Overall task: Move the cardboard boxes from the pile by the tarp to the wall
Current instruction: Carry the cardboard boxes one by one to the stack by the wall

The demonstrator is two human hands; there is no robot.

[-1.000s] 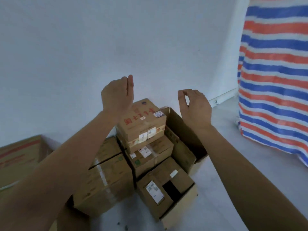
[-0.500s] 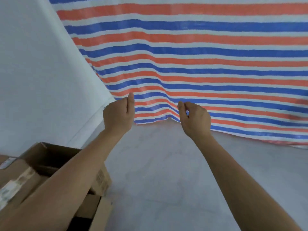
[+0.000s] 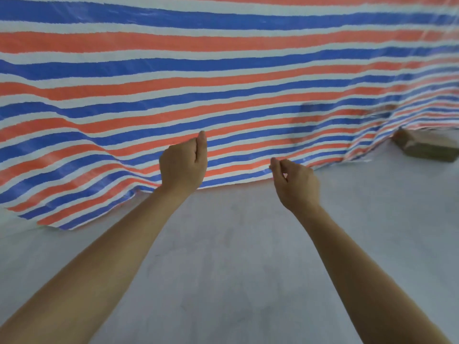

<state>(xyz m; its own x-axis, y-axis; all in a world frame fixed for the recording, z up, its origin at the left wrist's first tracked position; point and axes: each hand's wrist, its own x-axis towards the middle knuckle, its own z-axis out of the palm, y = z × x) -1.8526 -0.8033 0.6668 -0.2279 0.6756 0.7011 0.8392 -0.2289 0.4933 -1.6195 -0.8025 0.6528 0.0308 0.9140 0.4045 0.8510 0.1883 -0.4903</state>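
Now both hands are raised in front of the tarp [image 3: 223, 83], and both are empty. The left hand [image 3: 183, 165] has its fingers curled into a loose fist with the thumb lying along the forefinger. The right hand [image 3: 295, 184] is more relaxed, fingers bent, thumb and forefinger close together with nothing between them. Neither touches the tarp; they hang over bare floor [image 3: 236, 256] in front of its lower hem.

Only one box [image 3: 427, 147] shows. It sits on the floor at the tarp's right end, where the hem lifts and folds, tucked against the cloth and perhaps partly under it. It looks low and flat, with its long axis running along the tarp's foot. The picture is too soft there to read its flaps or any tape. Whether more of the pile lies past it, off the tarp's right end, cannot be told. The wall is not in view.

From the grip the box lies well off to the right and farther along the tarp, so the right hand is clearly the nearer one. I judge this a walk-up with no box yet in hand. The coming move likely calls for a turn toward the tarp's right end, then a hand on each short end of the box.
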